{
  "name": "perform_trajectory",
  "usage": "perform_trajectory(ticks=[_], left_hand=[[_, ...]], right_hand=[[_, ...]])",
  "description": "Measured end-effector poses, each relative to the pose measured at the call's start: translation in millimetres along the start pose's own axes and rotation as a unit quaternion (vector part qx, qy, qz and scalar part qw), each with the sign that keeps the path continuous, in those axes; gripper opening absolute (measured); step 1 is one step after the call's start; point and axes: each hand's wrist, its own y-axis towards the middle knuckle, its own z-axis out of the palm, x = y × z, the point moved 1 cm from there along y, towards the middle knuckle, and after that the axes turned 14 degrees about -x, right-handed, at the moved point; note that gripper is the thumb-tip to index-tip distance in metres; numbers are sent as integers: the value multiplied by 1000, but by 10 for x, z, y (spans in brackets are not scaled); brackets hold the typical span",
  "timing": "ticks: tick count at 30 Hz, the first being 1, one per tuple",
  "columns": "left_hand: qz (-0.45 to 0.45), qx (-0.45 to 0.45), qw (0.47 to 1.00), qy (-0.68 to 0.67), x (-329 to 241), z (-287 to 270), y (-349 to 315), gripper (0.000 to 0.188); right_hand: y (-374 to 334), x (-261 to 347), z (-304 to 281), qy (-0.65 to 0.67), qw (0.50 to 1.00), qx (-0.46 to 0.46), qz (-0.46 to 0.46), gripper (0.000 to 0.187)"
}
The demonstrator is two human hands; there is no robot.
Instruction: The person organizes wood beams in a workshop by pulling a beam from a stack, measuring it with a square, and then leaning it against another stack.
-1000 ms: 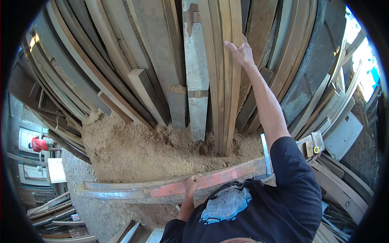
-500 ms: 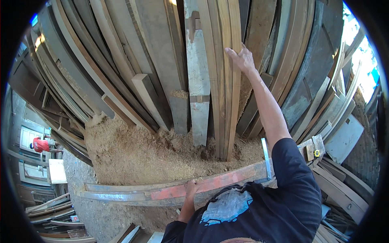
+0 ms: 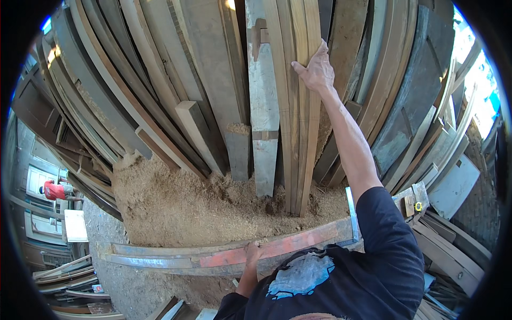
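Several long, narrow wooden planks (image 3: pixel 293 106) stand upright side by side, with their lower ends in sawdust. My right hand (image 3: pixel 317 72) lies on the rightmost of these, fingers stretched upward and thumb spread to the left. Low in the picture, a long painted beam (image 3: pixel 288 242) with a worn red stretch runs crosswise in front of me. My left hand (image 3: pixel 252 250) is closed over its far edge; its fingertips are partly hidden. A metal carpenter's square (image 3: pixel 353 216) rests at the beam's right part, close to my right upper arm.
Many old boards (image 3: pixel 208 64) lean upright across the back. Sawdust (image 3: pixel 186 208) covers the ground between them and the beam. A yellow tape measure (image 3: pixel 418 206) sits beside a small wood block (image 3: pixel 408 206) at right. A person in red (image 3: pixel 55 190) is far left.
My right hand has come off the plank's right edge onto its front face, fingers now extended. My left hand stays on the beam. The view has shifted slightly.
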Motion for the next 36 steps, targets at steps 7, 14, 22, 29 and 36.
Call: perform_trajectory(ticks=[7, 14, 22, 29, 36], left_hand=[[-27, 0, 999, 36, 14, -2, 49, 40], [-103, -97, 987, -73, -340, -392, 141, 34], [155, -265, 925, -223, -1755, -1115, 665, 42], [368, -153, 830, -391, -3657, -2363, 903, 101], [342, 65, 670, -656, -4382, -2908, 968, 103]], right_hand=[[-28, 186, -88, -21, 999, -8, 42, 91], [-72, 115, -240, -26, 996, -28, 82, 74], [-404, 232, -736, -16, 994, -55, 89, 75], [-889, 382, -1314, 31, 992, -102, 61, 84], [-1459, 549, -1844, 141, 985, -93, -34, 89]])
